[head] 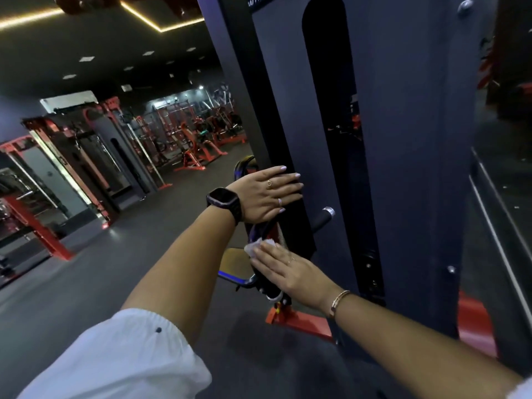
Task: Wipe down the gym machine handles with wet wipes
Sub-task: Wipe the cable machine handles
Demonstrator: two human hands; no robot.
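Observation:
A tall dark grey gym machine [403, 168] stands right in front of me. My left hand [267, 194], a black watch on its wrist, rests flat with straight fingers on the machine's black upright edge. Lower down, my right hand [285, 272] presses a white wet wipe [256, 247] against a black curved handle part [259, 230] of the machine; its fingers lie nearly straight over the wipe. A short black peg handle with a chrome cap [325, 216] sticks out just right of my hands.
The machine's red base foot [299, 321] sits on the dark rubber floor [100, 283]. More red and black gym machines [86, 156] and benches [195, 156] stand to the left and far back. A mirror or glass wall [506, 197] runs along the right.

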